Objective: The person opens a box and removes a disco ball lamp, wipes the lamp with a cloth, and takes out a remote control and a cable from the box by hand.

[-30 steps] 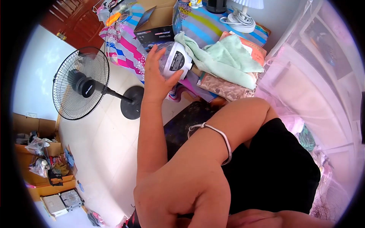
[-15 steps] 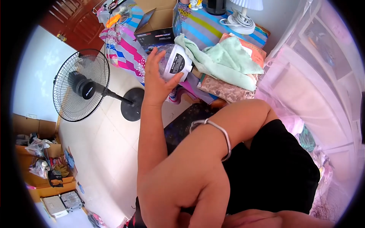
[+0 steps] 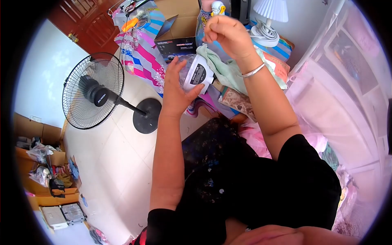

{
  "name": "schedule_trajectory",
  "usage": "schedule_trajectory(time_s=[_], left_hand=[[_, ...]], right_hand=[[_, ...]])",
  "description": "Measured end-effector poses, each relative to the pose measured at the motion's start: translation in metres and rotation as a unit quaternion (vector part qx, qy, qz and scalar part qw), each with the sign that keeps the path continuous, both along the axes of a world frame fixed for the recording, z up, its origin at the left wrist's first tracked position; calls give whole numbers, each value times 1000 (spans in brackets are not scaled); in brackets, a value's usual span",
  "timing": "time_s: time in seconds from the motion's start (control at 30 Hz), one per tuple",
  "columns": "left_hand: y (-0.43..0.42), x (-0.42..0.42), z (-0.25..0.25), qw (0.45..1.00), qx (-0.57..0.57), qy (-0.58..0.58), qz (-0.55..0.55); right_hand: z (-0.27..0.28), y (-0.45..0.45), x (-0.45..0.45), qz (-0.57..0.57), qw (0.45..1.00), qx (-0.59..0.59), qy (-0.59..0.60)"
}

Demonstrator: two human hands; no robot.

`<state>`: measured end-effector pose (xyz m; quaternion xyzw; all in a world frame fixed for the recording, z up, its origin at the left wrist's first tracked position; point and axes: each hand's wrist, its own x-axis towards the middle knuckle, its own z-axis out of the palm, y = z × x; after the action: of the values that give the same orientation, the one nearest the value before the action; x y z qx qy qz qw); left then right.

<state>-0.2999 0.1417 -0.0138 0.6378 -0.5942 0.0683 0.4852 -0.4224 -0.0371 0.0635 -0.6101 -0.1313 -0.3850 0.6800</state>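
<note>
My left hand [image 3: 179, 83] is closed around a white dome light [image 3: 200, 75] with a black label and a clear, faceted-looking dome. The light lies on its side, its dome toward my palm and its white base facing right. My right hand [image 3: 229, 36], with a silver bangle on its wrist, is raised over the table with fingers curled together. Whatever those fingers may pinch is too small or hidden to make out. A pale green cloth [image 3: 222, 67] lies beside the light, partly behind my right forearm. Behind the light stands an open cardboard box [image 3: 176, 47] with a dark printed front.
A white pleated lamp [image 3: 270, 12] with a coiled cord stands at the back, near a small yellow-and-white figurine [image 3: 218, 8]. A black standing fan [image 3: 98, 96] is on the floor to the left. Packed cartons [image 3: 67, 196] sit farther left. Pink netting [image 3: 326, 102] hangs on the right.
My right hand has moved from close below my face, forward and up over the table. The left hand keeps its hold on the light. The view has shifted slightly.
</note>
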Motion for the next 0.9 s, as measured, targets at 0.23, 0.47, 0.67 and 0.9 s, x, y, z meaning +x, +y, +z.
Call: schedule_trajectory(time_s=[0.23,0.47,0.67,0.9], left_hand=[[-3,5,-3,1000,-3,14,-10],[-4,6,-3,1000,-10,11,-5],[-5,7,-2,1000,-9,5,-3],[-6,10,-5,1000,-16,17,-8]], right_hand=[[-70,-33,17,-147,970,-13,194],[-70,-19,26,-225,944,-67,231],[-79,-23,29,-218,948,-63,223],[-78,-22,25,-186,948,-40,257]])
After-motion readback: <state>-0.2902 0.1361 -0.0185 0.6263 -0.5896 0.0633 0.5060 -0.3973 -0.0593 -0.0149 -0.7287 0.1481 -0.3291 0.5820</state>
